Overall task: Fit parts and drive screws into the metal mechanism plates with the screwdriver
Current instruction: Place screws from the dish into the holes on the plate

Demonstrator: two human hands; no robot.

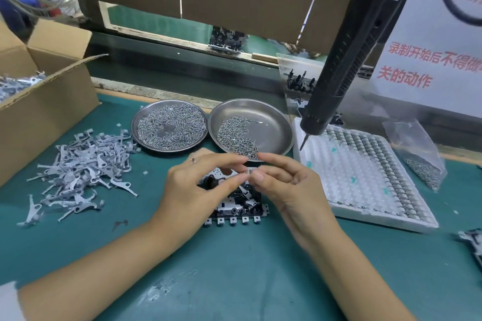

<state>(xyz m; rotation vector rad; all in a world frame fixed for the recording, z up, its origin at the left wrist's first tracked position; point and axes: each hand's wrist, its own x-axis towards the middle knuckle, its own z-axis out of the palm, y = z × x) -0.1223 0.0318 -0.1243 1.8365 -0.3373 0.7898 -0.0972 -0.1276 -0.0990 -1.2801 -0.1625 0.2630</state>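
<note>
A metal mechanism plate (236,210) with black parts lies on the green mat, partly hidden under my hands. My left hand (193,190) and my right hand (289,185) meet just above it, and their fingertips pinch a tiny metal part (249,171) between them. The black electric screwdriver (347,60) hangs free at the upper right, its bit pointing down over a white tray, and neither hand touches it. Two steel dishes hold screws: the left dish (169,126) is nearly full, the right dish (271,125) is partly full.
A pile of grey metal levers (83,169) lies at the left beside an open cardboard box (44,101). A white foam tray (365,180) of small parts sits at the right, with a plastic bag of screws (420,161) beyond it. Another mechanism (472,245) lies at the right edge.
</note>
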